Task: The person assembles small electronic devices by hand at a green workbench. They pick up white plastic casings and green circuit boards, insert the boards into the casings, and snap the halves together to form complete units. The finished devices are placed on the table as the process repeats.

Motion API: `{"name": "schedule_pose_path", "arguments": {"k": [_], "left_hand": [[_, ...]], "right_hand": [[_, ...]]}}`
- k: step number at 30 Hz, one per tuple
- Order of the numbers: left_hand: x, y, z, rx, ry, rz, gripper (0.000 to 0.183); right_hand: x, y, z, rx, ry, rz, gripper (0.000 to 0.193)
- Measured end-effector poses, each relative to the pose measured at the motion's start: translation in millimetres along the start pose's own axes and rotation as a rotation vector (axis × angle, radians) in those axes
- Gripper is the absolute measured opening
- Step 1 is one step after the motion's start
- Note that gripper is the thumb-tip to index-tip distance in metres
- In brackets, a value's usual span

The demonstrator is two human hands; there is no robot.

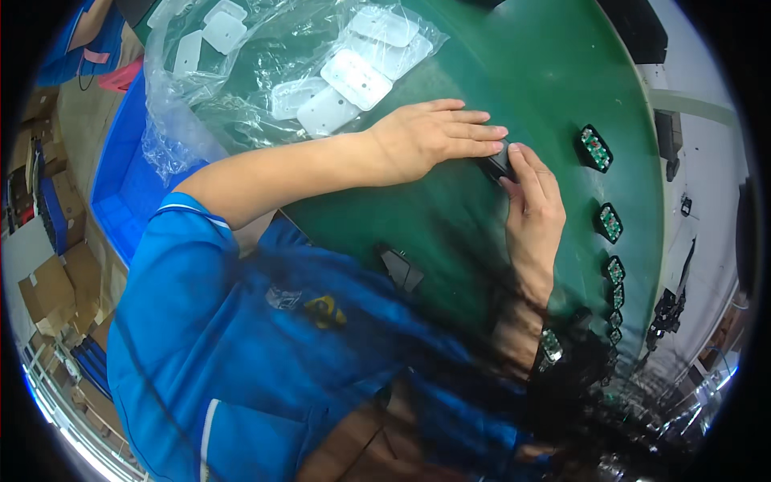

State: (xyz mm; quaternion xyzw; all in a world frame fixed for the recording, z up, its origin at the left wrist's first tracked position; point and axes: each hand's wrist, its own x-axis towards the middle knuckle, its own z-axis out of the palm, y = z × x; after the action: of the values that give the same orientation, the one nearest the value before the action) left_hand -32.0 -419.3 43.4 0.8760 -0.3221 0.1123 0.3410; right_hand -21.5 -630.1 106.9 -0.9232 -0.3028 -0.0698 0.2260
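A small black case (pixel 498 166), mostly covered by fingers, is between my two hands over the green mat. My right hand (pixel 536 201) grips it from the right, thumb and fingers closed about its edge. My left hand (pixel 434 138) reaches across from the left with its fingers stretched out. Its fingertips touch the top end of the case, close to the right fingertips. What lies under the fingers is hidden. Closer to my body, a dark grey angular piece (pixel 400 270) rests on the mat. Dark strands of hair blur part of the right forearm.
A clear plastic bag (pixel 265 60) with several white rounded plates (pixel 357 79) lies far left. Beside it stands a blue bin (pixel 120 193). Several black housings with green circuit boards (pixel 596 149) line the mat's right side. Cardboard boxes (pixel 56 281) are at the left.
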Motion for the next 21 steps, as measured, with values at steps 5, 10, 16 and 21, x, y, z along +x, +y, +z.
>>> {"name": "schedule_pose_path", "arguments": {"k": [5,10,16,21], "left_hand": [[7,0,-1,0.074,-0.049,0.081,0.051],[12,-4,-9,0.153,-0.083,0.099,0.051],[12,0,-3,0.201,-0.044,0.115,0.048],[13,6,-7,0.239,-0.044,0.146,0.046]], "right_hand": [[-17,6,16,0.047,0.128,0.034,0.044],[-3,18,2,0.376,0.011,0.152,0.042],[-17,9,21,0.016,0.183,0.050,0.046],[-23,14,27,-0.016,0.195,0.029,0.047]]}}
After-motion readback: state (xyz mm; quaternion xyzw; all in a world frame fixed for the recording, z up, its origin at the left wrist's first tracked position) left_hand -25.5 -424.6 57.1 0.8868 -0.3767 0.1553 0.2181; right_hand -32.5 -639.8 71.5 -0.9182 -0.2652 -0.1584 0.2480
